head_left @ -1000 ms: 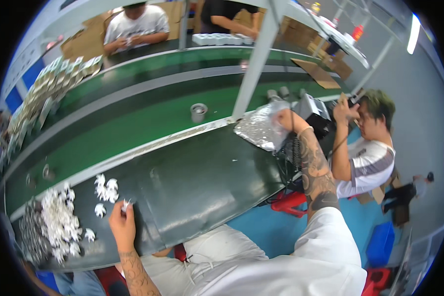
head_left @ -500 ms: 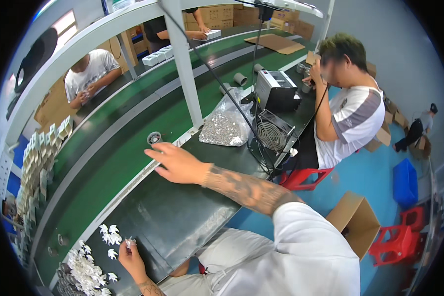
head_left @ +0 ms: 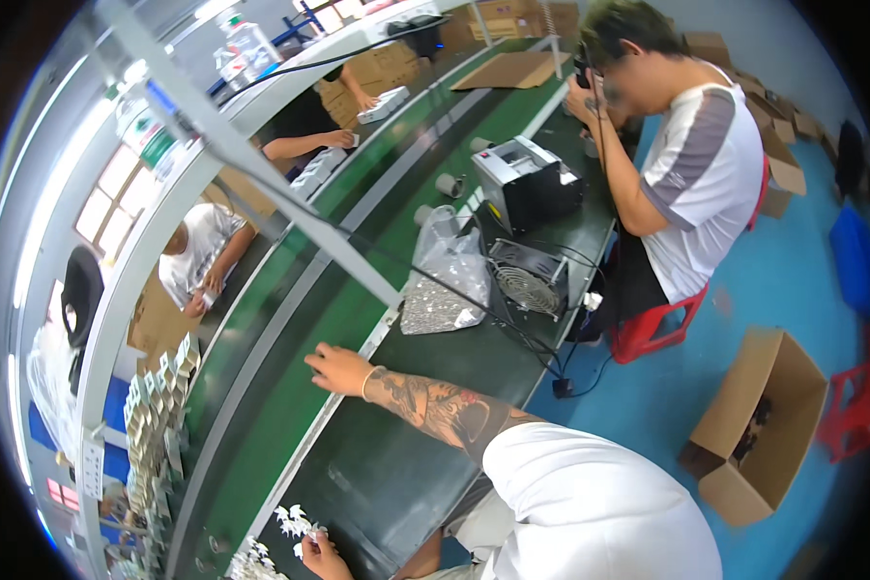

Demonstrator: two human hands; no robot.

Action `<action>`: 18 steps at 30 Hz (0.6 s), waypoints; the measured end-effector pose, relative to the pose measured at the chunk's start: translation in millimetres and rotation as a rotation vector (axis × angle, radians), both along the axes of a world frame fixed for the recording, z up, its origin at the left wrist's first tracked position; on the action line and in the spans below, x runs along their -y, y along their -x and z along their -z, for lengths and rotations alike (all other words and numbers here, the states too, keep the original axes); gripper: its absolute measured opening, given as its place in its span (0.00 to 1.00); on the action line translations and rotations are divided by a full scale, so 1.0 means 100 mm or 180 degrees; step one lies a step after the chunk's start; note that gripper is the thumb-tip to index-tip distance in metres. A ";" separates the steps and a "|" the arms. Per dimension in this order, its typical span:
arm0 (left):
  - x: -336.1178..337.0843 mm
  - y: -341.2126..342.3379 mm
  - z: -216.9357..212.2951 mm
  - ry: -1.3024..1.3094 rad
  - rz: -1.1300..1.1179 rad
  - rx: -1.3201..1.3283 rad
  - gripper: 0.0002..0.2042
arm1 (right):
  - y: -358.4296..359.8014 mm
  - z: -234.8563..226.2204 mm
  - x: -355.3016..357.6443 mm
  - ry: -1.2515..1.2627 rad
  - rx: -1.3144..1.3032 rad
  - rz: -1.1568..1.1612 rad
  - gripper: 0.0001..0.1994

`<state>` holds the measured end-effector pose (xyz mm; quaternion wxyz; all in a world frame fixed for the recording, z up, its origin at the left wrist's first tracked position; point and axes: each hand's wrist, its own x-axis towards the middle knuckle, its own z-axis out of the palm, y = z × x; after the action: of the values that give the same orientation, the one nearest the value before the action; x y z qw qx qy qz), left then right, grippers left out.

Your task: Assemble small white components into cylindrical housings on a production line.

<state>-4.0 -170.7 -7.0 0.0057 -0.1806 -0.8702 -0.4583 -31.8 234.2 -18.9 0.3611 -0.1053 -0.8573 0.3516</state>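
At the near edge of the dark worktop (head_left: 425,483), low in the view, left hand (head_left: 321,558) pinching one of the small white parts (head_left: 296,523) between fingertips, grip closed on it. More of the same white parts scattered just beside, toward the lower left, lying loose on the worktop. Farther up, right hand (head_left: 338,368) stretched out along the tattooed forearm, resting at the pale rail between worktop and green conveyor belt (head_left: 290,387); fingers loosely curled, grip released, holding nothing visible. Well apart from that hand, up the worktop, a clear plastic bag (head_left: 445,280) of small shiny pieces, slumped and touching a small grey fan (head_left: 528,280). Behind the fan, a grey boxy machine (head_left: 524,179) with black cables trailing over the worktop edge. Beside it, another person (head_left: 691,174) in a white and grey shirt seated on a red stool (head_left: 657,324), hands raised near the face. On the blue floor at right, an open cardboard box (head_left: 759,425).
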 end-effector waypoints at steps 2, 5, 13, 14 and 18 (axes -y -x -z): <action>-0.10 -0.08 -0.15 0.0256 0.0051 -0.0114 0.12 | -0.16 -0.27 0.24 0.0803 -0.0313 -0.0186 0.16; -0.13 -0.08 -0.12 0.0308 0.0019 -0.0327 0.15 | -0.15 -0.25 0.43 0.1530 -0.0925 -0.0699 0.16; -0.21 -0.06 -0.06 0.1059 -0.0050 -0.0591 0.18 | -0.34 0.03 0.54 0.1486 -0.0761 -0.0826 0.19; -0.19 -0.06 -0.04 0.1078 -0.0017 -0.0606 0.18 | -0.33 0.04 0.55 0.1503 -0.0782 -0.0793 0.19; -0.06 0.00 -0.11 0.0254 0.0139 -0.0101 0.14 | -0.22 0.01 0.58 0.1609 -0.0787 -0.0885 0.21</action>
<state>-4.4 -165.0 4.2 0.0023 -0.2068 -0.8835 -0.4203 -9.8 176.5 -20.2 0.3735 -0.0299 -0.6985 0.6097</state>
